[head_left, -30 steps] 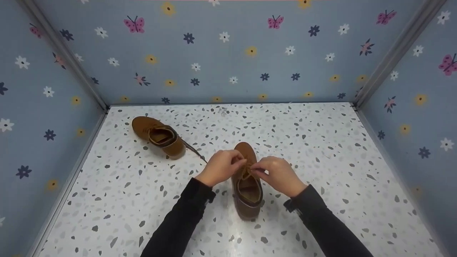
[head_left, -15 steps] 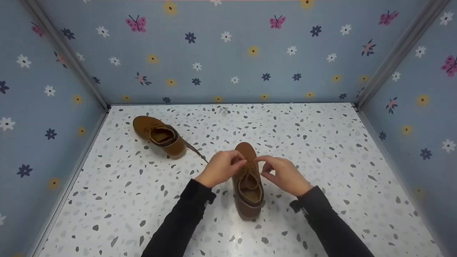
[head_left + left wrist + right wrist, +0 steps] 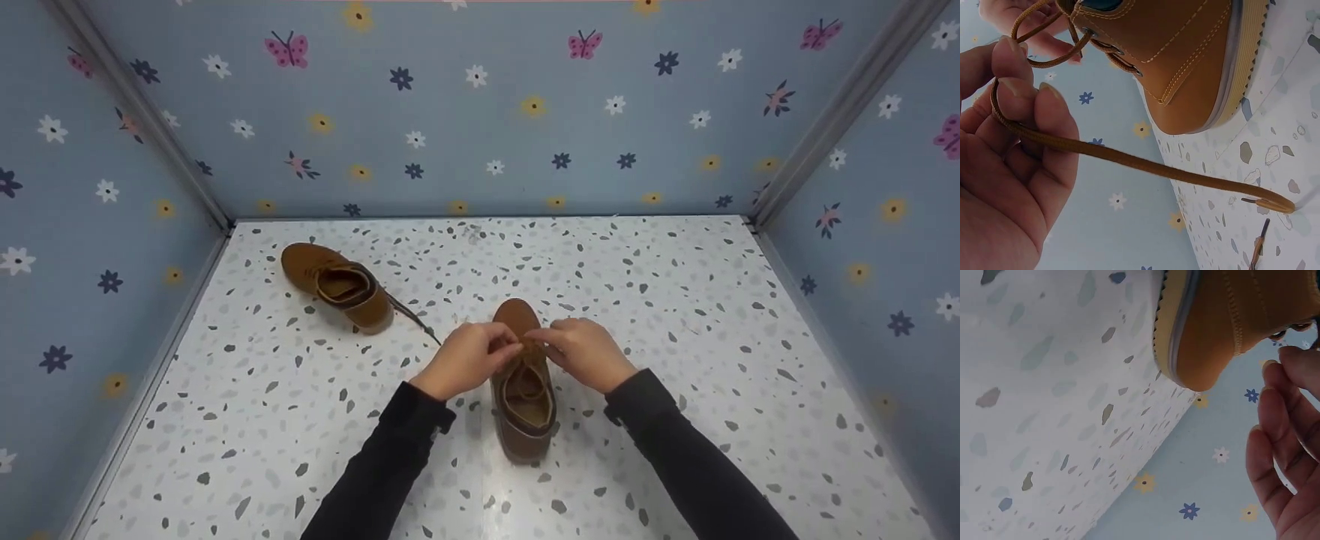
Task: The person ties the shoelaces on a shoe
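A brown lace-up shoe [image 3: 525, 439] stands on the speckled surface, toe pointing away from me. Above its tongue my left hand [image 3: 469, 356] pinches the brown shoelace [image 3: 1129, 162] between thumb and fingertips. From there the lace forms a loop near the eyelets, and its free end trails down to the surface in the left wrist view. On the shoe's other side my right hand [image 3: 589, 351] has thumb and forefinger brought together at the lacing, close to the left fingertips. The right wrist view shows its other fingers [image 3: 1264, 467] bent loosely; the lace in its pinch is mostly hidden.
A second brown shoe [image 3: 367, 311] lies to the left, toe towards the back left, with a dark lace [image 3: 409, 315] trailing to the right. Blue panels [image 3: 480, 112] with flowers and butterflies wall the white speckled surface [image 3: 675, 277] at back and sides.
My right hand drew back from the lacing with fingers parted, then came in again and pinches near the left fingertips. The left hand has lowered slightly. Both shoes stay in place.
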A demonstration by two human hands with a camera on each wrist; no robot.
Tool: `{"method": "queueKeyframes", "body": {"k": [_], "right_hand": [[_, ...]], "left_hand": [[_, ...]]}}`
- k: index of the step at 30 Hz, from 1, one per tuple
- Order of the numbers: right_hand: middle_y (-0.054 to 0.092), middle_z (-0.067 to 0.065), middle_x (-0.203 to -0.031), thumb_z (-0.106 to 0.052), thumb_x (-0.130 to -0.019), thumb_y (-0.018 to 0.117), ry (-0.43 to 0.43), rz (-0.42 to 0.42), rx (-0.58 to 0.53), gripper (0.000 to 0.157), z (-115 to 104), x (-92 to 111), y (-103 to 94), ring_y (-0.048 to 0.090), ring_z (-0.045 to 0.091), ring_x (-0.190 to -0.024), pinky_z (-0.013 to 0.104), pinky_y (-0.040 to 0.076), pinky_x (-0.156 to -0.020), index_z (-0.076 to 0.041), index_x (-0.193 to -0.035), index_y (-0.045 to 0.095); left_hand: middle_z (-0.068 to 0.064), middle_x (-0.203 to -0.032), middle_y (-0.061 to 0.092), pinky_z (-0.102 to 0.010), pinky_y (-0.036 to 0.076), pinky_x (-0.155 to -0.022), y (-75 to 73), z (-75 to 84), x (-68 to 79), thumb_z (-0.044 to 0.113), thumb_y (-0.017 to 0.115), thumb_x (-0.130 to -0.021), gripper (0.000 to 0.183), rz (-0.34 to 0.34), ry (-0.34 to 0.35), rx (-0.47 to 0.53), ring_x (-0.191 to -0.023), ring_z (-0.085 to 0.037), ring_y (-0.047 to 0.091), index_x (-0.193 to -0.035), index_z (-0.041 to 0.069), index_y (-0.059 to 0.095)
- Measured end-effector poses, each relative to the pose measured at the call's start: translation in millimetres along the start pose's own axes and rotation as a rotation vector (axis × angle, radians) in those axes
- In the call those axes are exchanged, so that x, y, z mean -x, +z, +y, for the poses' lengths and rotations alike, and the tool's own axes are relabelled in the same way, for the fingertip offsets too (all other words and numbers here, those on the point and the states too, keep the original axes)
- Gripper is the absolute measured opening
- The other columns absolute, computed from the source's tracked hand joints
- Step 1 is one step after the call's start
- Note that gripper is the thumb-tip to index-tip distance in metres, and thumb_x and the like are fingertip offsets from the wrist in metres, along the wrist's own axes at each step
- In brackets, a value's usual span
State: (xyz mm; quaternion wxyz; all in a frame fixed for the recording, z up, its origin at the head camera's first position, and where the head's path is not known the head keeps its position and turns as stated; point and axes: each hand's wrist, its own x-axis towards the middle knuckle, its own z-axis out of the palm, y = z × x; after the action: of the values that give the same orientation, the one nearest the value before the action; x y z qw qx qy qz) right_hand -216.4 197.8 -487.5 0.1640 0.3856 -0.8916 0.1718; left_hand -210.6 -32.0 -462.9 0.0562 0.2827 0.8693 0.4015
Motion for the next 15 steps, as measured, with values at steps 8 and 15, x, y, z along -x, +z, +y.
{"method": "queueKeyframes", "body": {"k": [8,15], "right_hand": [[0.071,0.001,-0.08,-0.007,-0.085,0.078,0.104,0.043,0.057,0.008,27,13,-14.1,0.066,0.019,-0.069,0.037,0.053,-0.064,-0.011,-0.092,0.077],[0.074,0.009,-0.088,-0.005,-0.087,0.075,0.432,-0.012,0.119,0.008,71,61,-45.8,0.069,0.028,-0.077,0.044,0.055,-0.067,-0.006,-0.095,0.077]], "left_hand": [[0.008,-0.074,0.061,-0.026,0.048,-0.059,0.0,-8.3,6.8,0.022,0.066,-0.097,0.013,0.026,0.003,-0.012,-0.063,-0.007,0.055,-0.093,0.011,0.071],[0.009,-0.074,0.062,-0.027,0.046,-0.057,-1.4,-18.4,15.1,0.023,0.065,-0.098,0.012,0.019,-0.035,-0.011,-0.06,-0.007,0.054,-0.095,0.013,0.072]]}}
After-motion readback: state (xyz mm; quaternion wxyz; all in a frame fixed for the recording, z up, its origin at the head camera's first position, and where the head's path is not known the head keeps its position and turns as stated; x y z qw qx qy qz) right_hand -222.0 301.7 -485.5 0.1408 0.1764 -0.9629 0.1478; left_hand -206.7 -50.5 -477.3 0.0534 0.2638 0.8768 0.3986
